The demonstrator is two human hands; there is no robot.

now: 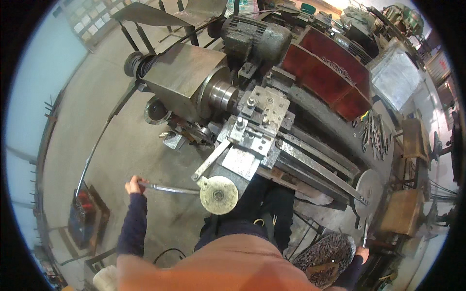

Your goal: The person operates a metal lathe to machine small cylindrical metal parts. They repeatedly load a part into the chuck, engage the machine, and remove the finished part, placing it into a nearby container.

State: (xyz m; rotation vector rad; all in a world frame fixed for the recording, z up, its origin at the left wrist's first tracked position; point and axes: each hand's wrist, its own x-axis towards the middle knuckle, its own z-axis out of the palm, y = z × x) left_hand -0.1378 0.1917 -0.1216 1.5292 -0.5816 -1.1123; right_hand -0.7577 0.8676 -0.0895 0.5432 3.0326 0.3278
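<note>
At the near left of the lathe (273, 112), a slim steel lever (171, 188) meets a round, yellowish disc (218, 195); our left hand (134, 185) wraps the lever's outer end. Our right hand (362, 253) grips a shiny handle (365, 234) below the grey wheel (370, 185). We seem to be working both together; the next move calls for steady, coordinated pressure. Beyond, the spindle (224, 95) gleams smooth.

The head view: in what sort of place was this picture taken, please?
Most likely a metalworking shop: a lathe-like machine with an electric motor behind it, and a group of metal hand tools lying near the red box.
</note>
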